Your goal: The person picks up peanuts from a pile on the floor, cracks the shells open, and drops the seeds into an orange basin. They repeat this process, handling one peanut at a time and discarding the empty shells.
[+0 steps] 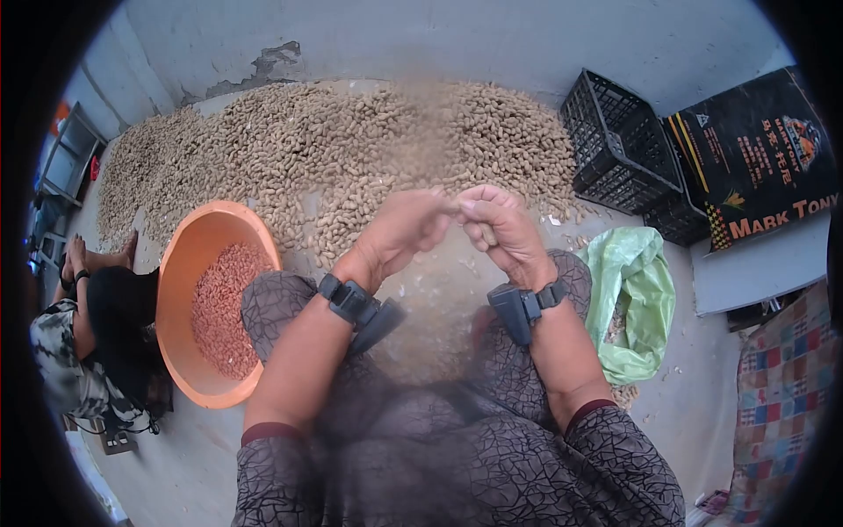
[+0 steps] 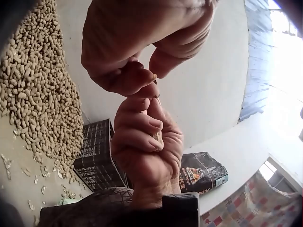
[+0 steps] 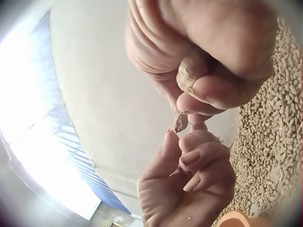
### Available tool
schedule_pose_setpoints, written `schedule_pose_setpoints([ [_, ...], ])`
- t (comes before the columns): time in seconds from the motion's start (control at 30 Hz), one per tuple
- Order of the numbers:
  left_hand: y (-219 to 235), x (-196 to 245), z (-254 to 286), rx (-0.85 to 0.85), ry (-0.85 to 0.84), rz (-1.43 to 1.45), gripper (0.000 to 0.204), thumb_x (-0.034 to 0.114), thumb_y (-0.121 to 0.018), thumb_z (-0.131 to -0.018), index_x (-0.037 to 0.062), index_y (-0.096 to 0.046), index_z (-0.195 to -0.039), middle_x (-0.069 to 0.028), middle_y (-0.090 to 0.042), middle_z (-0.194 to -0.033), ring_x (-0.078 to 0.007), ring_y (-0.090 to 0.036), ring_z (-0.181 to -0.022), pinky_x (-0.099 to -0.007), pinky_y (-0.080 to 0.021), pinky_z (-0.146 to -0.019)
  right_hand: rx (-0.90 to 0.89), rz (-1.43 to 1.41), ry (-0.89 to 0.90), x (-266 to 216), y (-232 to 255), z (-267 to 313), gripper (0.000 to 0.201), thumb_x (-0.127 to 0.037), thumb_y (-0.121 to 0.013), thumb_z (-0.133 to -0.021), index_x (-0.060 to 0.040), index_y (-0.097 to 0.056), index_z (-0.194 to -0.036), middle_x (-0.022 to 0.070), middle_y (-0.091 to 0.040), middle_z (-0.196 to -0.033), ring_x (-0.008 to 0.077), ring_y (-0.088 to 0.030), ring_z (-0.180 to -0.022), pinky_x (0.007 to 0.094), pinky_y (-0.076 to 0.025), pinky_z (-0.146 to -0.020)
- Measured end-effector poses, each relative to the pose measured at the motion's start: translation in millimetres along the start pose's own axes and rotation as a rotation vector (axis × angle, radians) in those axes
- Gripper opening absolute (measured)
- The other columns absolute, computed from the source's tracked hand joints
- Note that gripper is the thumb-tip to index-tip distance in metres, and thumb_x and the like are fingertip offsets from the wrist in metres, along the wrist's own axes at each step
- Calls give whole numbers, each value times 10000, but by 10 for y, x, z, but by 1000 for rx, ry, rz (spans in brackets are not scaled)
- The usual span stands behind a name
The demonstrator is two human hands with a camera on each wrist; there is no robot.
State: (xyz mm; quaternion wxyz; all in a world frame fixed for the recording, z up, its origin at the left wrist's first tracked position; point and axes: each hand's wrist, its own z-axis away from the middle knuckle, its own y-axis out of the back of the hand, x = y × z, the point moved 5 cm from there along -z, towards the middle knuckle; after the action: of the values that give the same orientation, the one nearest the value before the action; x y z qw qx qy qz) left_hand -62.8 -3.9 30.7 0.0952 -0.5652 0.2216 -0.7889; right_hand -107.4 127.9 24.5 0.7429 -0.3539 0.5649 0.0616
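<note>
Both hands meet fingertip to fingertip in front of the knees. The right hand holds an unshelled peanut in its curled fingers; the peanut also shows at the palm in the head view. Between the fingertips of the two hands is a small, dark brownish piece of peanut. The left hand pinches at this piece with thumb and forefinger, mostly hidden by the fingers in the left wrist view. Left of the knees stands an orange basin with shelled reddish peanuts in it.
A wide heap of unshelled peanuts lies along the wall. On the right are a green bag with shells, black crates and a black printed sack. Another person sits at the left, beyond the basin.
</note>
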Motion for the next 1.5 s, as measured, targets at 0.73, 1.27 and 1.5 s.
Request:
schedule_pose_setpoints([
  [0.73,243,-180,123,233,-418,-662,153,100,-532,-878,-8,-627,-930,6,-599,-756,-34,-494,-653,-191,-397,-567,105,515,59,128,-148,38,125,-125,-621,-797,-23,-638,-867,19,-629,-711,20,-487,-500,153,-359,-396],
  [1.27,209,-148,143,206,-240,-635,147,86,-519,-867,-12,-627,-886,-13,-619,-719,-37,-500,-585,-181,-390,-501,84,639,19,97,-174,25,138,-128,-583,-817,-9,-620,-874,25,-642,-718,31,-531,-509,152,-368,-391],
  [1.5,151,-109,195,234,-234,-663,176,146,-560,-810,6,-667,-808,-49,-633,-677,-106,-574,-629,-269,-460,-579,46,648,2,39,-190,75,121,-115,-587,-803,-6,-612,-850,36,-634,-700,45,-547,-515,160,-366,-383],
])
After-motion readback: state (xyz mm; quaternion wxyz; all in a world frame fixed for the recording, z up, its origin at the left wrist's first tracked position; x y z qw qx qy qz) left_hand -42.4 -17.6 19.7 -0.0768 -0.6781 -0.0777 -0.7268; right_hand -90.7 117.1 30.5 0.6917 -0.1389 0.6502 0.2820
